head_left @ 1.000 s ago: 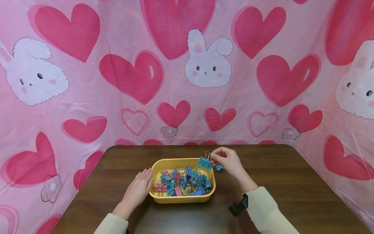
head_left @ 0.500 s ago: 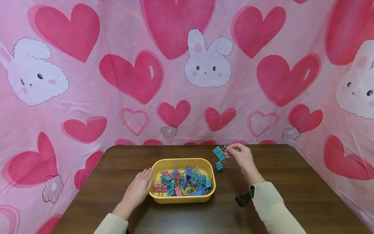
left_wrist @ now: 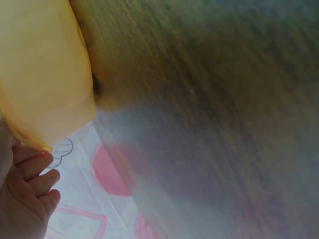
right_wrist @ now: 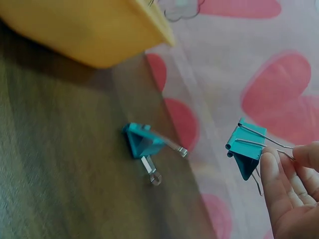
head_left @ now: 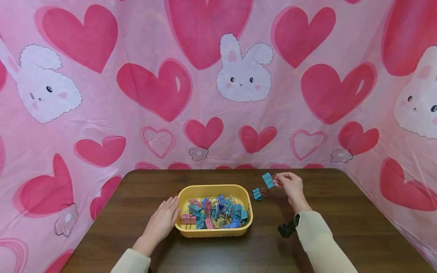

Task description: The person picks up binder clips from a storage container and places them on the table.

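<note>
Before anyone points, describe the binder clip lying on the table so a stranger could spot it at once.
On the brown table sits a yellow tray. Just beside its far right corner lies a teal clip, wire handles pointing right. It alone rests on the tabletop: the neighbouring teal clip is pinched in the right hand, and the other clips are in the tray.

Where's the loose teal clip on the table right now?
In the head view, the loose teal clip lies just right of the yellow tray, between it and the right hand.
</note>
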Motion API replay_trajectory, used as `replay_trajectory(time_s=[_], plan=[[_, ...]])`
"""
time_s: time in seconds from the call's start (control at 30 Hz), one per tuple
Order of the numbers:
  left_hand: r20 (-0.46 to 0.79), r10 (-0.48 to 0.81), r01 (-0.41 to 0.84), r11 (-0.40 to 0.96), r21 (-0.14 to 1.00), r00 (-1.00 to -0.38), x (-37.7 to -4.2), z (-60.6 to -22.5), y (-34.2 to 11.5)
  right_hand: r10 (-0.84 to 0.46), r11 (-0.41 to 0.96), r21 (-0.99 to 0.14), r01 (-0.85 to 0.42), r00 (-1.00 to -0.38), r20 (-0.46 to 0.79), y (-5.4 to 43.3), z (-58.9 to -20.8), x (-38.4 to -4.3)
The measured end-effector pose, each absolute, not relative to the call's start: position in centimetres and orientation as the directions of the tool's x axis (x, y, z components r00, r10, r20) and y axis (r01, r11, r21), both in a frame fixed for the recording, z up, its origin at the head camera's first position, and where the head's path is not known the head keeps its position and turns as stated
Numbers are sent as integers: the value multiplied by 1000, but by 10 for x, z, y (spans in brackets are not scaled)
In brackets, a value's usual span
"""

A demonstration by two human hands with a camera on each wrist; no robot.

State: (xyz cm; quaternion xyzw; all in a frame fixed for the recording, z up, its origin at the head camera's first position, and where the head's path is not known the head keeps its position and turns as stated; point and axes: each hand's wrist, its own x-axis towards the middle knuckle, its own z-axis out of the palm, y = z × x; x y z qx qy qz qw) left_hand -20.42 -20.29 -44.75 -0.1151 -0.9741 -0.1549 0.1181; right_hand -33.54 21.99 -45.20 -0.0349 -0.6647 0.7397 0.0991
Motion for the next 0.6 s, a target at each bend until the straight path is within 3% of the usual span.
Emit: replay_trajectory(time_s=[0.17, 0.6], plan=[[261, 186, 258, 925, 278, -947, -204, -447, -203, 250, -74, -997, 10, -968, -28, 206, -423, -305], [254, 174, 247, 925, 289, -951, -204, -448, -203, 252, -125, -990, 72, -962, -102, 213, -453, -308]])
